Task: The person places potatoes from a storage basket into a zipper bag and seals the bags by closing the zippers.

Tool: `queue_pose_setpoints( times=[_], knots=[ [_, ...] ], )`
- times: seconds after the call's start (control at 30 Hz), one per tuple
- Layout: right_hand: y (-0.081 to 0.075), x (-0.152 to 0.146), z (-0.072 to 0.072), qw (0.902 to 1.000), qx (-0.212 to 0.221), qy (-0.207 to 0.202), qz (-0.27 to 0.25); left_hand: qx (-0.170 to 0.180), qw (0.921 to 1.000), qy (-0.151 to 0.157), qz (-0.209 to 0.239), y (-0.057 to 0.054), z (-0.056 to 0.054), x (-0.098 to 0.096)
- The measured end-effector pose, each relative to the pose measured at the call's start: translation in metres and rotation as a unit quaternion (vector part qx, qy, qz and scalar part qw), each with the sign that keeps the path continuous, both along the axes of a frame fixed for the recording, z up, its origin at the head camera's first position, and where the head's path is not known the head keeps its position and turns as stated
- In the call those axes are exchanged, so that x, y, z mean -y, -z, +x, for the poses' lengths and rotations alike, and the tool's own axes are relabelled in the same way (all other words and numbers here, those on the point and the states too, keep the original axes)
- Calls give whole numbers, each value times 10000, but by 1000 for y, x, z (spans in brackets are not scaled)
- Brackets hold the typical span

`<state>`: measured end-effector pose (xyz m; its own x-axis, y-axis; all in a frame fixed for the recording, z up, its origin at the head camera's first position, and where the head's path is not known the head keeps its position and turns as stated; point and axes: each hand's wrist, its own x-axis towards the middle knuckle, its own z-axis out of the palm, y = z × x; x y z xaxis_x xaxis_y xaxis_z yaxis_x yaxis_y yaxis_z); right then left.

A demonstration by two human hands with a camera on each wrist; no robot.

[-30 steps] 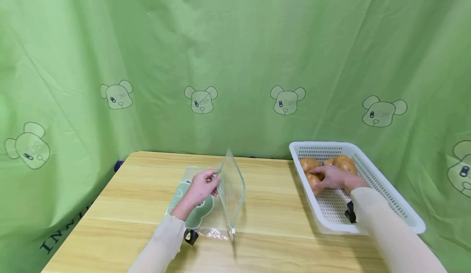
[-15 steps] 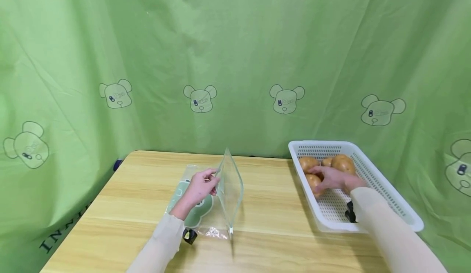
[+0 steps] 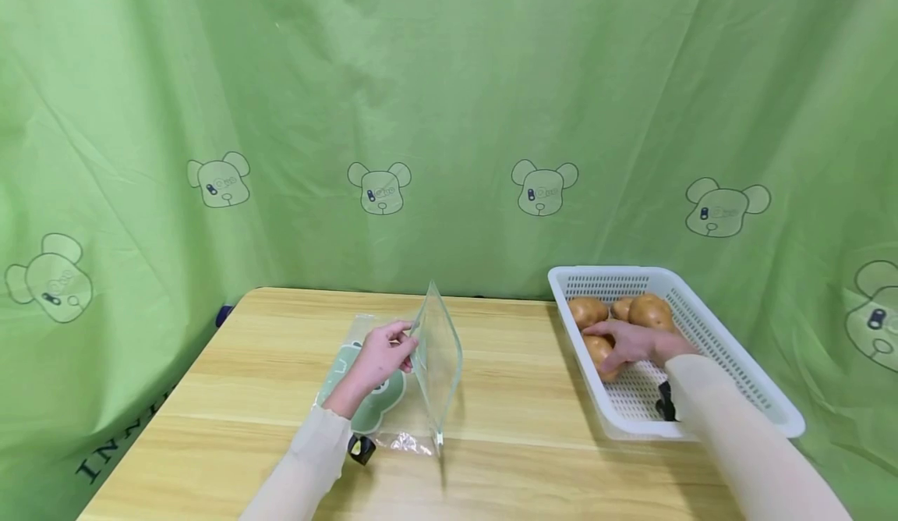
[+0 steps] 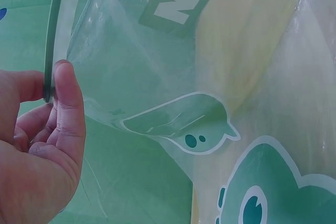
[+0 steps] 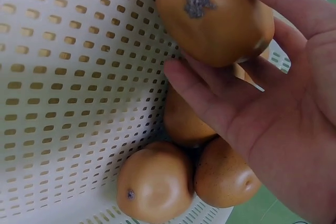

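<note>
In the head view my left hand (image 3: 379, 361) is at the table's middle. Its thumb and fingers pinch the rim of a clear zip bag (image 3: 442, 365) with green printed figures, and the bag's mouth gapes. The left wrist view shows the green edge strip of the bag (image 4: 51, 35) between thumb and forefinger. My right hand (image 3: 634, 342) reaches into a white perforated basket (image 3: 641, 430). Thumb and fingers there hold a brown potato (image 5: 220, 19) with a grey rough patch. Several other potatoes (image 5: 155, 182) lie at the basket's far end, partly behind the hand.
The wooden table (image 3: 519, 381) carries the bag left of centre and the basket at the right edge. A green curtain (image 3: 449, 115) with bear prints hangs behind and at both sides. Small black pieces (image 3: 361, 449) sit by each wrist.
My right hand and the potato have shifted slightly toward the front of the basket, away from the potato behind. The left hand and bag stay where they were.
</note>
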<state>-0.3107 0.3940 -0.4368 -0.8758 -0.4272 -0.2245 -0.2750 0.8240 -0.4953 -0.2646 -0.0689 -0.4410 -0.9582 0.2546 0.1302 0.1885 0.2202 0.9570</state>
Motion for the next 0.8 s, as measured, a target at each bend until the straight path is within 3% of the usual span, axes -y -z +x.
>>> queue_pose_setpoints(
  times=[0.2,0.43,0.63,0.8],
  knots=[
    [0,-2,0,9999,118,83,25,-7,10000,33,-30,-2,0,0],
    [0,-7,1,9961,423,515,-587,-45,10000,29,-12,-1,1,0],
    [0,-10,2,9972,252,319,-633,-67,10000,63,-12,-1,1,-1],
    [-10,-14,1,9987,-423,25,-273,-111,9999,54,-3,0,1,-1]
  ],
)
